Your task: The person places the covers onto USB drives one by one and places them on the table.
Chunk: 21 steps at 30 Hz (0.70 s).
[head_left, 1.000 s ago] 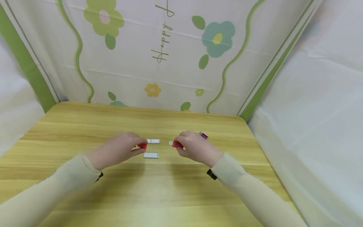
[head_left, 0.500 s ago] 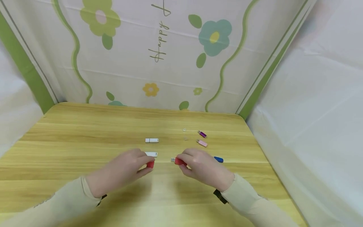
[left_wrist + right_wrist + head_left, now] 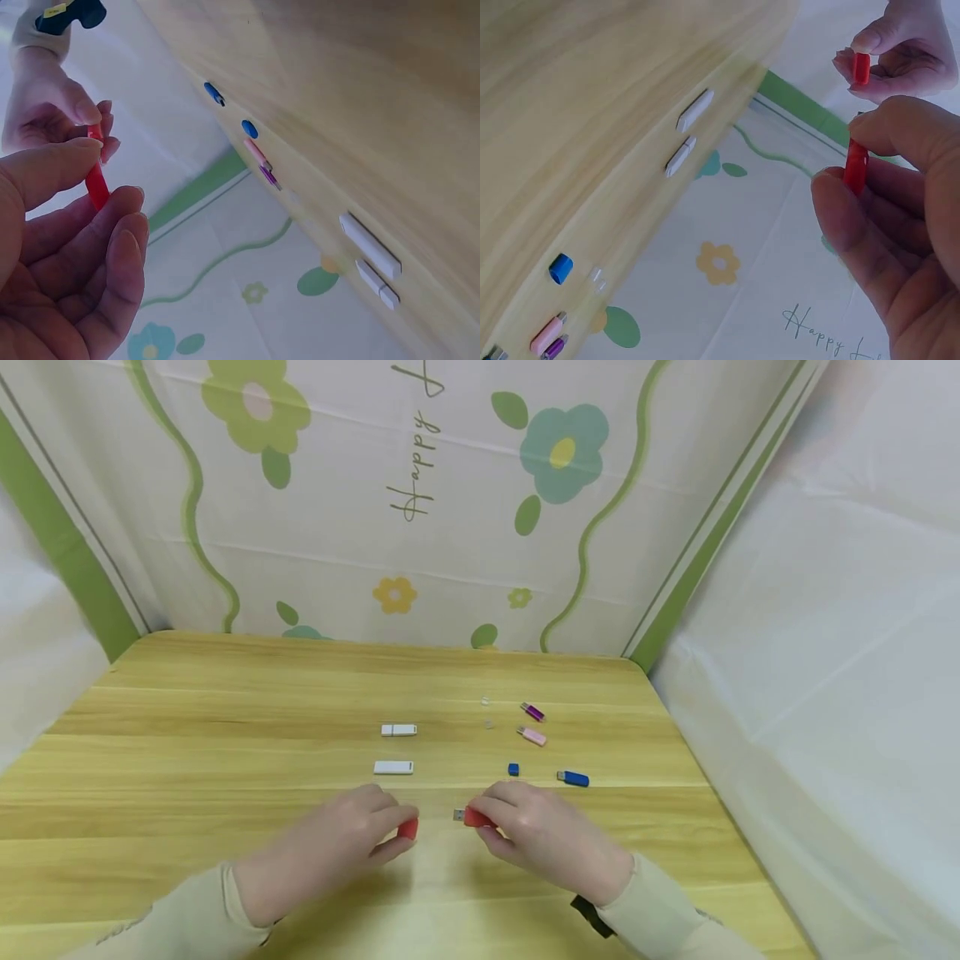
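Two tight pinches over the table (image 3: 225,727)! Left hand (image 3: 322,847) has the red cap (image 3: 407,829), right hand (image 3: 551,839) the red stick (image 3: 477,817), plug (image 3: 458,815) bare, pointing at the cap, a gap between. Blue cap (image 3: 513,769) and blue stick (image 3: 575,779) lie beyond; clear bits (image 3: 488,724), perhaps caps, near the pink stick (image 3: 533,737).

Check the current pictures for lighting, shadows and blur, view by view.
Head: bright, soft shadows on the table below the left hand and right hand, tiny clear pieces faint; left wrist: dimmer, cooler cast, wood grain soft; right wrist: likewise dim and cool, clear pieces faint.
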Each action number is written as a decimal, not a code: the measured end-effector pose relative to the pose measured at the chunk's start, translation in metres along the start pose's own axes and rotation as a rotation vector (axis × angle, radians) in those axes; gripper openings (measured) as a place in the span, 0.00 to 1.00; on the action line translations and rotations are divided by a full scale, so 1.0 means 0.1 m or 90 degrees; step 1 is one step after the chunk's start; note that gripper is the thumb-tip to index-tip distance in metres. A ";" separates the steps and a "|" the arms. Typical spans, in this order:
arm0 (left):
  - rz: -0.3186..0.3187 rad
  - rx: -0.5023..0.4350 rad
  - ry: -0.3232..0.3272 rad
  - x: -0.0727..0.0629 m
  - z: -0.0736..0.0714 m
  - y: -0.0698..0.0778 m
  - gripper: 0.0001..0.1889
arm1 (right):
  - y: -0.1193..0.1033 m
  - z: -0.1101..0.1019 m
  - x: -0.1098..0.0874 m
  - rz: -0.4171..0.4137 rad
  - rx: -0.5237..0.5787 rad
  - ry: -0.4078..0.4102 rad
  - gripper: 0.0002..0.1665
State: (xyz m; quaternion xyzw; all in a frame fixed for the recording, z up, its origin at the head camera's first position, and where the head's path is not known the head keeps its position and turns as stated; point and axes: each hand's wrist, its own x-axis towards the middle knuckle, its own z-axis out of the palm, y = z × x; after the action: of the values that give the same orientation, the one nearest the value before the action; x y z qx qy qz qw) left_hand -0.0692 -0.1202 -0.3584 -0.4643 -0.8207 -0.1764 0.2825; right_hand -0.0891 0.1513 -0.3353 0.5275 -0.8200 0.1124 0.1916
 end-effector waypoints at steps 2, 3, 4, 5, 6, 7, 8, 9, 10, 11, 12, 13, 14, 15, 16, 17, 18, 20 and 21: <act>-0.003 -0.007 -0.004 -0.01 0.01 0.02 0.15 | -0.02 0.01 -0.01 -0.001 0.012 0.002 0.14; -0.005 -0.010 -0.006 -0.02 0.01 0.03 0.14 | -0.03 0.01 -0.02 -0.002 0.016 0.004 0.14; -0.006 -0.011 -0.006 -0.02 0.02 0.05 0.14 | -0.04 0.02 -0.02 -0.003 0.018 0.005 0.14; -0.007 -0.012 -0.007 -0.03 0.01 0.06 0.14 | -0.04 0.02 -0.02 -0.005 0.021 0.008 0.14; -0.008 -0.013 -0.007 -0.03 0.01 0.07 0.14 | -0.05 0.03 -0.03 -0.006 0.024 0.010 0.14; -0.008 -0.012 -0.005 -0.03 0.01 0.08 0.14 | -0.06 0.03 -0.03 -0.007 0.029 0.012 0.14; -0.007 -0.011 -0.003 -0.03 0.01 0.09 0.14 | -0.07 0.04 -0.03 -0.008 0.033 0.015 0.14; -0.006 -0.010 0.000 -0.03 0.01 0.10 0.14 | -0.07 0.05 -0.03 -0.008 0.038 0.017 0.14; -0.005 -0.010 0.003 -0.03 0.01 0.11 0.14 | -0.08 0.05 -0.03 -0.008 0.042 0.018 0.14; -0.004 -0.009 0.005 -0.03 0.01 0.12 0.14 | -0.09 0.06 -0.03 -0.007 0.046 0.020 0.14; -0.004 -0.010 0.007 -0.02 0.01 0.13 0.14 | -0.09 0.07 -0.03 -0.006 0.050 0.020 0.14; -0.004 -0.011 0.010 -0.02 0.01 0.13 0.15 | -0.10 0.07 -0.03 -0.007 0.050 0.021 0.15; -0.004 -0.013 0.011 -0.02 0.01 0.14 0.15 | -0.10 0.08 -0.04 -0.005 0.050 0.022 0.15; -0.005 -0.014 0.013 -0.02 0.01 0.14 0.15 | -0.11 0.09 -0.04 -0.005 0.049 0.022 0.15; -0.007 -0.017 0.014 -0.01 0.01 0.15 0.16 | -0.11 0.09 -0.04 -0.006 0.047 0.023 0.15; -0.009 -0.019 0.014 -0.01 0.01 0.15 0.16 | -0.12 0.10 -0.04 -0.007 0.045 0.024 0.15; -0.011 -0.021 0.015 -0.01 0.02 0.15 0.16 | -0.12 0.10 -0.04 -0.009 0.043 0.025 0.16; -0.014 -0.023 0.016 -0.01 0.02 0.16 0.16 | -0.13 0.11 -0.03 -0.014 0.039 0.029 0.16; -0.016 -0.025 0.016 -0.01 0.02 0.16 0.16 | -0.14 0.12 -0.03 -0.016 0.037 0.031 0.16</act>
State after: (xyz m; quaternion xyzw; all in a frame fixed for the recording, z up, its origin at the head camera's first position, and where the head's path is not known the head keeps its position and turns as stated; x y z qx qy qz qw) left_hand -0.0557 -0.1117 -0.3608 -0.4572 -0.8191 -0.2018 0.2817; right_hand -0.0778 0.1438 -0.3475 0.5402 -0.8048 0.1469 0.1973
